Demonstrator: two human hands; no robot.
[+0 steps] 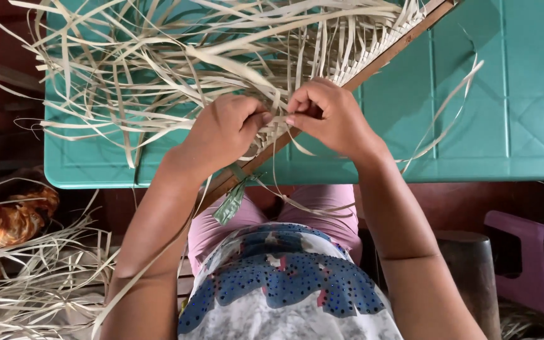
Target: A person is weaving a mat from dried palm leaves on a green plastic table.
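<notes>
My left hand [225, 129] and my right hand [328, 116] meet over the near edge of a teal plastic table [524, 145]. Both pinch pale dried leaf strips [158, 69] at the edge of a partly woven mat [347, 56]. The fingertips almost touch where the strips cross. A brown wooden slat [385, 60] runs diagonally under the woven part, from the top right down to my lap. Loose strip ends fan out to the left and far side of the table.
A green leaf piece [230, 203] hangs below the slat's lower end. More loose strips [39, 271] lie on the floor at the left, beside an orange patterned cloth [7, 217]. A purple plastic object [530, 264] and a dark wooden post [470, 271] stand at the right.
</notes>
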